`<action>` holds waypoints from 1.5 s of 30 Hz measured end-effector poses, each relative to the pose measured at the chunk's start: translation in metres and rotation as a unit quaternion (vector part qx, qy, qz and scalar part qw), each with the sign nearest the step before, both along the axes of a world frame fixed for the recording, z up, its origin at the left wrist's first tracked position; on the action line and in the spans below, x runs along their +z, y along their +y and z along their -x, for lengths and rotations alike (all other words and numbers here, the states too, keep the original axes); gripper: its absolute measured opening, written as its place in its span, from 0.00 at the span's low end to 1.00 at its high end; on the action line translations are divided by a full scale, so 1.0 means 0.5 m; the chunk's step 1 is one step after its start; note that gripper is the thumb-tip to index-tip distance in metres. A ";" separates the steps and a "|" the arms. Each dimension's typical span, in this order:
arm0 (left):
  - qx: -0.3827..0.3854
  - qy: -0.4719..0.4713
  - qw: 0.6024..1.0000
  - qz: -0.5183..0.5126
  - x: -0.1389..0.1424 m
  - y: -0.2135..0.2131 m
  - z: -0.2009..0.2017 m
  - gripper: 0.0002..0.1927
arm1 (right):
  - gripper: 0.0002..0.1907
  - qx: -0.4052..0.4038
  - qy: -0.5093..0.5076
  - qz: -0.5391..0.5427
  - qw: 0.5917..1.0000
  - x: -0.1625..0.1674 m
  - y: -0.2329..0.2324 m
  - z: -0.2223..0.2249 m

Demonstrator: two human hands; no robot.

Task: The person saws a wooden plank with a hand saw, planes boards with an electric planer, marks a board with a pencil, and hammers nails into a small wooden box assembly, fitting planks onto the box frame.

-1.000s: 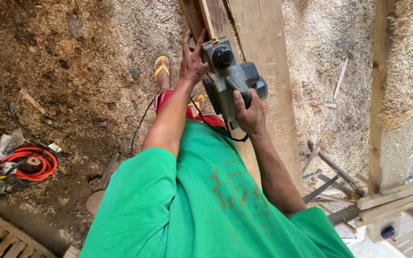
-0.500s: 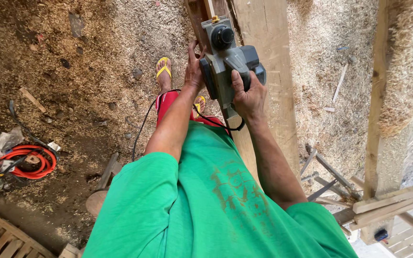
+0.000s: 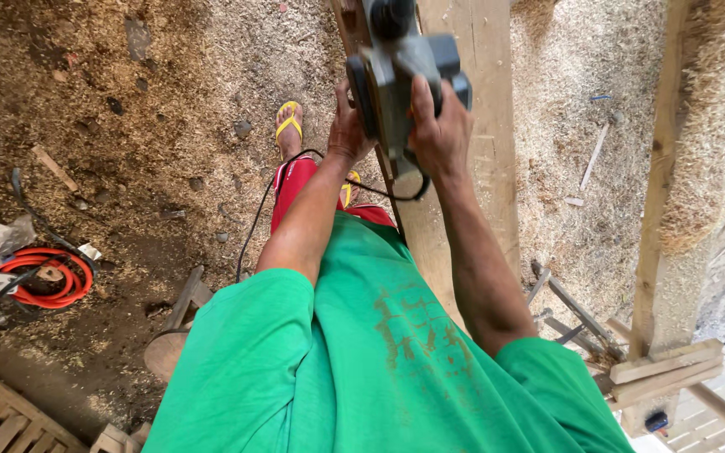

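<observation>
Gripping electric planer (image 3: pixel 403 71), right hand (image 3: pixel 440 126) fingers clamped on handle, left hand (image 3: pixel 347 127) steadying its side, partway along plank (image 3: pixel 472 168), sawdust (image 3: pixel 572 75) already heaped.

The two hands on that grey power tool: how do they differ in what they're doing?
The right hand wraps the handle at the rear of the grey planer, fingers curled shut around it. The left hand lies against the tool's left side, by the plank edge, fingers pointing forward, not closed round anything visible. Both touch the planer and reach forward with bare forearms.
</observation>
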State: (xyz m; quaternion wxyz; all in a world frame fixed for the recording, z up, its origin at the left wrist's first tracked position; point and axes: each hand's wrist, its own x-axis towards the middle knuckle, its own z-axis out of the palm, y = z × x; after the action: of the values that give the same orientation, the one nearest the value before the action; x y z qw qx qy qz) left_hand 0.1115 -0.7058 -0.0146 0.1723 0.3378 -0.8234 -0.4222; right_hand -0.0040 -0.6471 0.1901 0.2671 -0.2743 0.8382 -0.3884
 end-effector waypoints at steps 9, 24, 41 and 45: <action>0.051 -0.004 0.996 -0.067 0.011 -0.001 0.000 0.59 | 0.22 -0.032 -0.046 -0.041 0.998 -0.003 0.288 -0.102; 0.040 0.016 0.999 0.005 -0.016 -0.001 -0.006 0.37 | 0.22 -0.038 -0.098 0.014 0.994 -0.026 0.102 -0.044; 0.044 0.047 0.997 -0.038 -0.005 -0.009 -0.004 0.39 | 0.27 -0.005 -0.033 0.046 0.998 -0.052 -0.088 0.044; 0.051 0.067 0.996 -0.032 -0.008 -0.006 -0.004 0.46 | 0.27 0.003 -0.021 0.058 0.998 -0.063 -0.131 0.064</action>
State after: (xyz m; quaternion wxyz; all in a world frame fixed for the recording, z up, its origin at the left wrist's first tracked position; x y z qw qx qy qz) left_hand 0.1133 -0.7091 -0.0185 0.2377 0.3553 -0.7780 -0.4604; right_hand -0.0359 -0.7126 0.1588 0.2698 -0.2835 0.8074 -0.4415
